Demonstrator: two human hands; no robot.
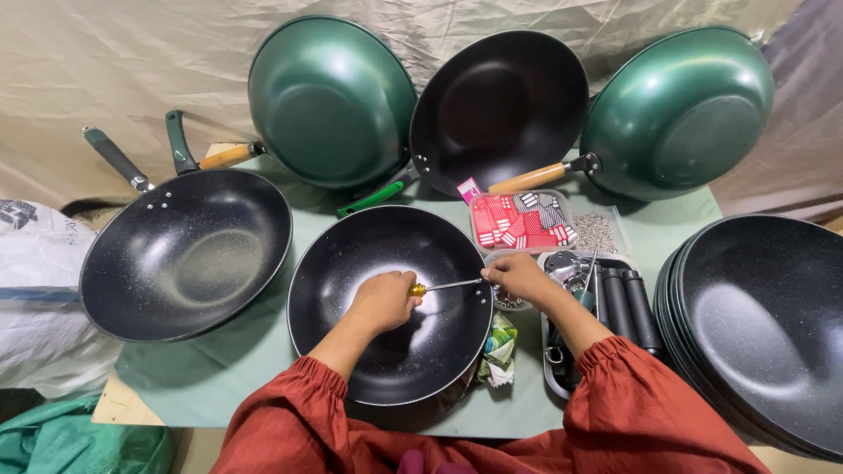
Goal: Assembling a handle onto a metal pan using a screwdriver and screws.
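Sleeves: rust-red cuffs (606,360) gathered at both wrists, nearest the camera, forearms reaching out over the desk (219,377).
Left hand (384,300): inside the middle pan, its grip clenched round the yellow handle of a screwdriver (443,285); the fist rests low in the bowl, seemingly to keep the shaft level.
Right hand (520,276): at the pan's right rim, fingers pinched closed where the screwdriver tip meets the wall; what the fingers pinch is too small to tell, perhaps a screw or fitting steadied from outside.
Middle pan (391,351): black, speckled, sitting flat on the green desk just in front of the person; the screwdriver lies across its right half, handle in the left hand, tip at the right.
Rag (500,347): crumpled green-and-white piece tucked just beside the pan's right edge.
Tray (551,369): metal, right of the rag, holding black handles (628,307).
Boxes: one clear box with red and white packets (522,221), another with small silver screws (597,233), both just beyond the right hand, within easy reach.
Side pans: finished pan with handle (184,254) at left; stack of black pans (764,325) at right.
Back row: two green pans (329,101) and a black one (500,105) leaned against the cloth backdrop.
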